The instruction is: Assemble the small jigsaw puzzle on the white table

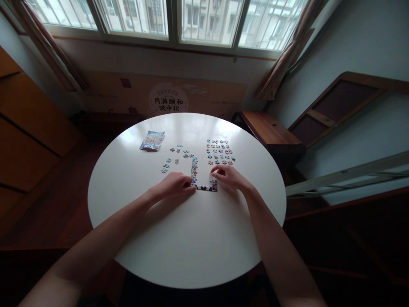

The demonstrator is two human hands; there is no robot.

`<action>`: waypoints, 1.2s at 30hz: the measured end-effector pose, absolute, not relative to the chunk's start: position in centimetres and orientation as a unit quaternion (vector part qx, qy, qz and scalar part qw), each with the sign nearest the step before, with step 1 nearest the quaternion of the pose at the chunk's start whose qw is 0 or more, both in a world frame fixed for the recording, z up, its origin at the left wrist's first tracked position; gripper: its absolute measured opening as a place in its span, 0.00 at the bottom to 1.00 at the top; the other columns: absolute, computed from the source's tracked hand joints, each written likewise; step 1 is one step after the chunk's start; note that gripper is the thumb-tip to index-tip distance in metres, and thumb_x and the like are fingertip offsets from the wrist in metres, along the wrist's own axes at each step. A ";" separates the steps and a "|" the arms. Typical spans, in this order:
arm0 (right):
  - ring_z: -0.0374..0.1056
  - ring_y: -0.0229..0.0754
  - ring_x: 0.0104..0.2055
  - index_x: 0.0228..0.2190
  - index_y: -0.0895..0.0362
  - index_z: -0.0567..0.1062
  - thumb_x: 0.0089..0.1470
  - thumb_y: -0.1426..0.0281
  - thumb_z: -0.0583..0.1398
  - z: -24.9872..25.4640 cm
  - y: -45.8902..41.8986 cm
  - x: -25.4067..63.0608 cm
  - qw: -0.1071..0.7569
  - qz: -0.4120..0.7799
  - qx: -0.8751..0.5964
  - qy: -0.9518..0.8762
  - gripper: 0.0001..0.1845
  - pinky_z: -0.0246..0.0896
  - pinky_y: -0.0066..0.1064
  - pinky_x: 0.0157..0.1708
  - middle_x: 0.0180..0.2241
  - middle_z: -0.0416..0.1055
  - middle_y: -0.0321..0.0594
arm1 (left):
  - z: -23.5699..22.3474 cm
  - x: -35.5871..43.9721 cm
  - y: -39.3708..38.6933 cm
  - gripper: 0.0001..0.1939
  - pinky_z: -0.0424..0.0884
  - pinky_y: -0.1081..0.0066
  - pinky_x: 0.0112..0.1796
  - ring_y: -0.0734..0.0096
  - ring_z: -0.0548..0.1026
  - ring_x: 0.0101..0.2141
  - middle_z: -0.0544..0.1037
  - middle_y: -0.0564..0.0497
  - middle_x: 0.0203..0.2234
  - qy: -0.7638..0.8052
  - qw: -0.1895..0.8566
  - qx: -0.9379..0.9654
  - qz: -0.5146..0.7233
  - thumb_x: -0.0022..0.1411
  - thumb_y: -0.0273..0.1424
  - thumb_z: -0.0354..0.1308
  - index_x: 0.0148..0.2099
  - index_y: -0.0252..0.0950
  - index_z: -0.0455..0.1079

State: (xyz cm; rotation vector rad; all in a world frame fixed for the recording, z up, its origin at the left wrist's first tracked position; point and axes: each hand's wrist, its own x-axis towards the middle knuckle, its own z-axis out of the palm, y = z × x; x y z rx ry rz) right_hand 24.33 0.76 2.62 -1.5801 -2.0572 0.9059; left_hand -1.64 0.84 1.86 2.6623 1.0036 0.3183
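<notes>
A partly joined jigsaw puzzle [204, 187] lies on the round white table [179, 247]. Its joined pieces form a left side, a bottom edge and a short right side. My left hand [175, 184] is closed at the lower left corner, with thumb and fingertips gripping the edge there. Over the short right side is my right hand [227, 175], its thumb and forefinger pinched close together. Whatever sits between those fingertips is too small to make out. Beyond the right hand, loose puzzle pieces [219, 152] stand in neat rows.
More loose pieces [177, 161] are scattered left of the puzzle. A colourful picture sheet or packet [152, 140] lies at the table's back left. A wooden bench [270, 128] stands behind the table at right, below a window [207, 21].
</notes>
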 end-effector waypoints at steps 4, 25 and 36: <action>0.66 0.37 0.29 0.38 0.57 0.77 0.56 0.64 0.59 2.6 0.7 24.3 0.194 0.329 -0.566 -0.731 0.12 0.58 0.27 0.29 0.29 0.73 0.39 | 1.7 -1.7 0.9 0.18 0.46 0.72 0.25 0.77 0.57 0.19 0.65 0.55 0.16 0.349 0.139 0.920 0.109 0.63 0.40 0.53 0.24 0.36 0.64; 0.66 0.36 0.28 0.37 0.57 0.77 0.56 0.64 0.59 2.3 1.0 24.5 0.199 0.325 -0.559 -0.736 0.12 0.58 0.27 0.29 0.28 0.73 0.39 | 2.1 -1.6 0.8 0.18 0.46 0.72 0.24 0.77 0.57 0.19 0.66 0.54 0.16 0.352 0.146 0.918 0.107 0.62 0.39 0.52 0.24 0.35 0.64; 0.66 0.36 0.28 0.37 0.58 0.78 0.56 0.64 0.59 2.3 1.0 24.4 0.201 0.321 -0.559 -0.737 0.12 0.57 0.28 0.29 0.29 0.74 0.40 | 1.7 -1.6 0.9 0.18 0.47 0.73 0.24 0.77 0.57 0.19 0.66 0.54 0.16 0.357 0.137 0.918 0.104 0.62 0.40 0.53 0.24 0.35 0.64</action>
